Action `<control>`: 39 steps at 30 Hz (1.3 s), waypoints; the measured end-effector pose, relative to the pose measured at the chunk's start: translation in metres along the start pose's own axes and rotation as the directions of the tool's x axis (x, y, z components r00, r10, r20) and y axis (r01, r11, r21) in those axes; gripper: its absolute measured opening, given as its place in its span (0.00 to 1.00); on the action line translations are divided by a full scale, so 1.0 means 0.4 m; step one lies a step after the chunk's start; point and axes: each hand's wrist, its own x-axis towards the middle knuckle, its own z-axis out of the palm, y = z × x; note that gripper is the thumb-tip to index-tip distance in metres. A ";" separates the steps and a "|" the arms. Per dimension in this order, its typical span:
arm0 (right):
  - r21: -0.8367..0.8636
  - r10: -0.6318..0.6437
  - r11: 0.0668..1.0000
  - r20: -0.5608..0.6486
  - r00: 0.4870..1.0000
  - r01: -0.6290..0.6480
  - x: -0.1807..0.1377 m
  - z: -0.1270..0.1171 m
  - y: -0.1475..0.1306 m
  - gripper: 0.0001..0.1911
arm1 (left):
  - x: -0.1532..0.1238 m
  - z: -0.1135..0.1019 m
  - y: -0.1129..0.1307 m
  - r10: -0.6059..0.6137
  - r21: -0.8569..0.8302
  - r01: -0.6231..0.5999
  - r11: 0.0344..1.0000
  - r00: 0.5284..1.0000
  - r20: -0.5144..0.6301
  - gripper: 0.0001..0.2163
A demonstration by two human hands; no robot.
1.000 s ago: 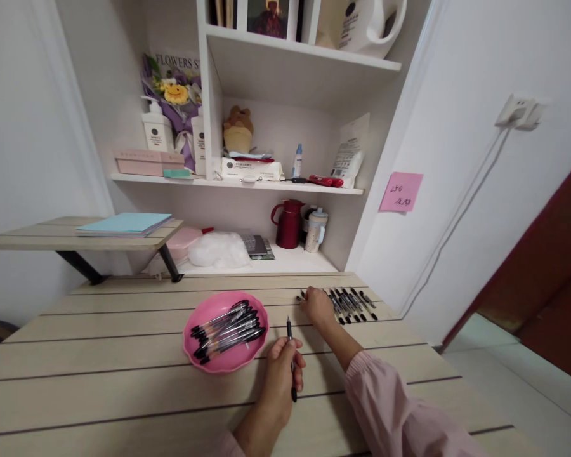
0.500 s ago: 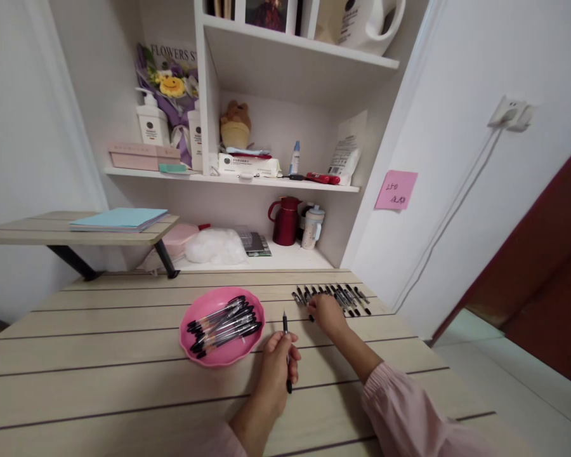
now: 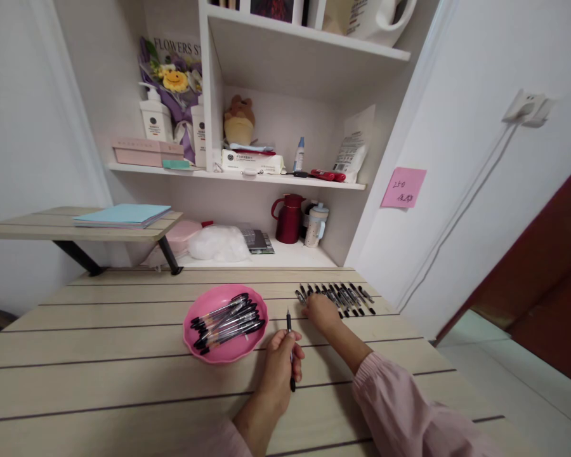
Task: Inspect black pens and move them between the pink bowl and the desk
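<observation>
My left hand (image 3: pixel 280 364) is closed around a black pen (image 3: pixel 290 348), held upright just above the wooden table (image 3: pixel 99 355), to the right of a pink bowl (image 3: pixel 225 324). The bowl holds several black pens (image 3: pixel 227 322). My right hand (image 3: pixel 322 312) reaches forward in a pink sleeve, its fingers curled at the left end of a row of black pens (image 3: pixel 337 298) laid side by side on the table. What its fingertips hold, if anything, is hidden.
Behind the table white shelves (image 3: pixel 247 181) carry a red jug (image 3: pixel 289 219), a white cup (image 3: pixel 316 225), bottles, a plush toy and boxes. A raised wooden stand (image 3: pixel 71 231) with a blue book stands at left. A pink note (image 3: pixel 402 188) sticks on the right wall.
My right hand drew back a little from the row and then settled at its left end again. My left hand kept the pen upright with hardly any shift.
</observation>
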 end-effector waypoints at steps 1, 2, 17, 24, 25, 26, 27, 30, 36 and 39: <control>-0.006 0.005 1.000 -0.001 1.000 -0.005 0.002 0.000 -0.001 0.12 | 0.000 0.001 0.000 -0.002 0.003 0.002 1.000 1.000 -0.003 0.11; -0.011 0.009 1.000 -0.001 1.000 -0.009 0.003 0.001 -0.003 0.12 | 0.000 0.001 0.001 -0.002 0.004 0.002 1.000 1.000 -0.007 0.12; 0.041 0.062 0.997 -0.055 0.997 -0.059 0.018 -0.040 0.027 0.11 | 0.005 -0.001 -0.004 -0.013 -0.002 0.013 1.000 1.000 -0.007 0.12; 0.060 0.087 0.995 -0.090 0.992 -0.082 0.050 -0.044 0.024 0.12 | 0.002 0.003 0.001 -0.007 -0.003 0.006 1.000 1.000 -0.021 0.12; 0.060 0.090 0.995 -0.093 0.992 -0.085 0.054 -0.036 0.016 0.13 | 0.002 0.003 0.001 -0.006 -0.002 0.006 1.000 1.000 -0.020 0.12; 0.059 0.096 0.994 -0.098 0.991 -0.091 0.058 -0.028 0.008 0.13 | 0.001 0.003 0.002 -0.009 -0.002 0.009 1.000 1.000 -0.019 0.12; 0.058 0.105 0.993 -0.104 0.989 -0.099 0.062 -0.019 0.000 0.15 | 0.001 0.003 0.002 -0.013 -0.005 0.013 1.000 1.000 -0.019 0.12; 0.057 0.139 0.989 -0.125 0.982 -0.133 0.072 0.004 -0.019 0.18 | 0.000 0.003 0.001 -0.016 -0.016 0.016 1.000 1.000 -0.020 0.12; 0.061 0.171 0.985 -0.128 0.977 -0.164 0.079 0.020 -0.027 0.18 | 0.000 0.003 0.000 -0.011 -0.021 0.010 1.000 1.000 -0.018 0.13; 0.072 0.178 0.983 -0.115 0.977 -0.171 0.075 0.020 -0.025 0.17 | 0.000 0.002 -0.001 -0.004 -0.018 0.004 1.000 1.000 -0.024 0.12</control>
